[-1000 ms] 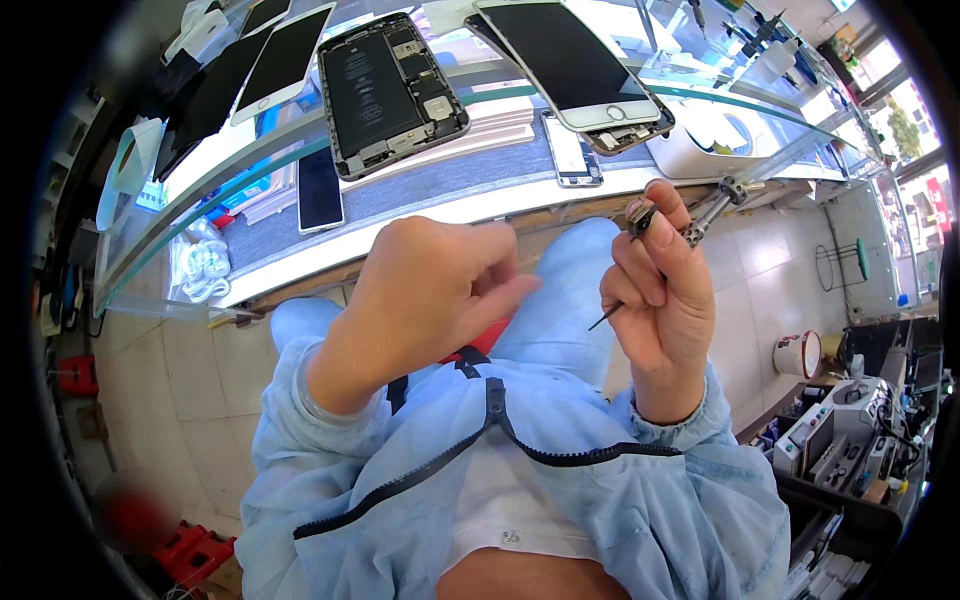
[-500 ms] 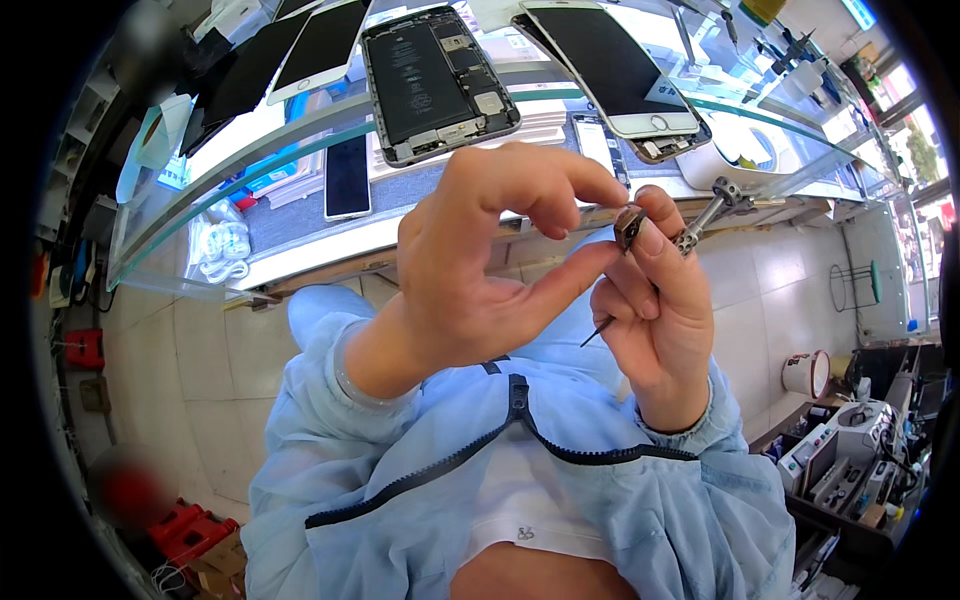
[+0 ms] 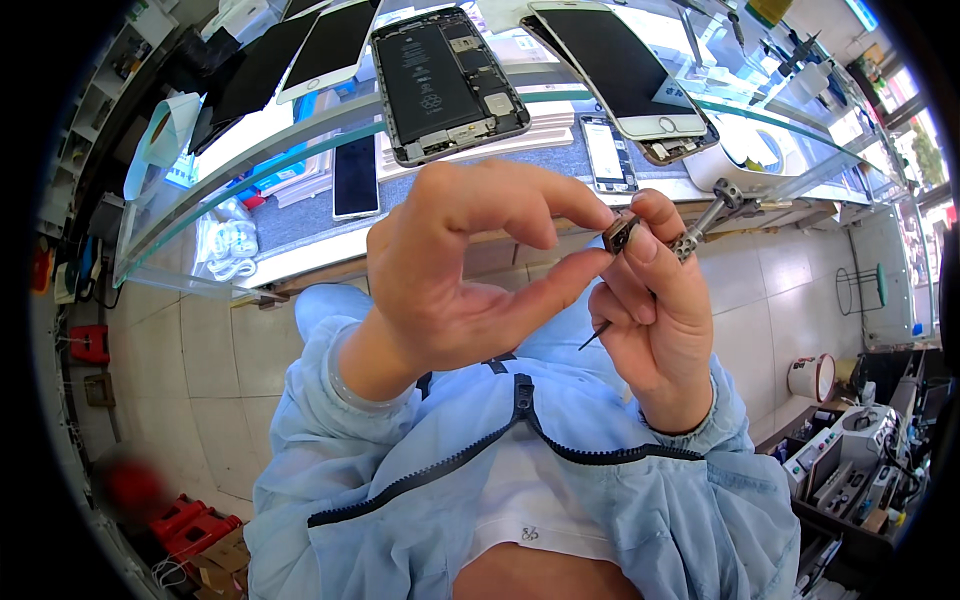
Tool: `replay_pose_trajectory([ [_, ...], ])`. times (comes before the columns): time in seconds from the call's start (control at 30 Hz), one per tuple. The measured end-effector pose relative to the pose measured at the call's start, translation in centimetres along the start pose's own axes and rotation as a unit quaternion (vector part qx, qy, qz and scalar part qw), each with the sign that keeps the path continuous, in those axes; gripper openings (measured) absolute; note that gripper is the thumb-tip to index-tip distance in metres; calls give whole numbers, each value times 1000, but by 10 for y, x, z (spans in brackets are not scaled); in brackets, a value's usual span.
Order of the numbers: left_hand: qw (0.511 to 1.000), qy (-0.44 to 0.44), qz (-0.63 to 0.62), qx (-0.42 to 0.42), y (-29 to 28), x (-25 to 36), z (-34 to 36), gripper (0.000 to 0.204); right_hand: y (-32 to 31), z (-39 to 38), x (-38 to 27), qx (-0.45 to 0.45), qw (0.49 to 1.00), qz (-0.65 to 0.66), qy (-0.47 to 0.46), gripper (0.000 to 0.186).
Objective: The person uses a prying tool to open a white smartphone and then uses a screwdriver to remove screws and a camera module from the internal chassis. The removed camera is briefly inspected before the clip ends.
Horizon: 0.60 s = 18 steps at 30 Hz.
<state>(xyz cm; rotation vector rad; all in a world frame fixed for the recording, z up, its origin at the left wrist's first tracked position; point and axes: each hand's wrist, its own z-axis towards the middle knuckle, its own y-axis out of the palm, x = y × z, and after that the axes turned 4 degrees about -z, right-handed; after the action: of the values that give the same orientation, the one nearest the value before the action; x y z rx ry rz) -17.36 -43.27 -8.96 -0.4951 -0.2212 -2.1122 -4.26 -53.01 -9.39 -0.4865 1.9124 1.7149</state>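
Observation:
Between both hands, above my lap, is a small dark, shiny phone part (image 3: 620, 232); its exact kind is too small to tell. My left hand (image 3: 440, 275) pinches its left side between thumb and forefinger. My right hand (image 3: 660, 315) grips its right side with thumb and fingertip. A metal screwdriver (image 3: 708, 222) also lies in my right hand, its knurled handle out to the right and thin dark tip pointing down-left. Beyond the hands, an opened phone (image 3: 430, 90) with its battery showing lies on the glass counter, beside a phone (image 3: 625, 75) with its white-framed screen resting askew.
The glass counter edge (image 3: 290, 160) runs across in front of me. Under the glass are a dark-screened phone (image 3: 356, 178), a phone frame (image 3: 607, 155) and coiled white cables (image 3: 230, 240). A white screen (image 3: 330, 45) lies at left. Repair equipment (image 3: 850, 455) stands at lower right.
Both hands still hold the small part. The left hand has shifted slightly left and down, and the part has moved a little left and turned. The view has shifted slightly.

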Motion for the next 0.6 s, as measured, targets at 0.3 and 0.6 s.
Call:
replay_pose_trajectory([
  [0.3, 992, 9, 60, -107, -12, 4, 2, 50, -3, 2, 0, -49, 998, -22, -25, 28],
  [0.6, 989, -5, 64, -135, -16, 9, 7, 50, -3, 8, -19, -105, 983, -124, -80, 26],
])
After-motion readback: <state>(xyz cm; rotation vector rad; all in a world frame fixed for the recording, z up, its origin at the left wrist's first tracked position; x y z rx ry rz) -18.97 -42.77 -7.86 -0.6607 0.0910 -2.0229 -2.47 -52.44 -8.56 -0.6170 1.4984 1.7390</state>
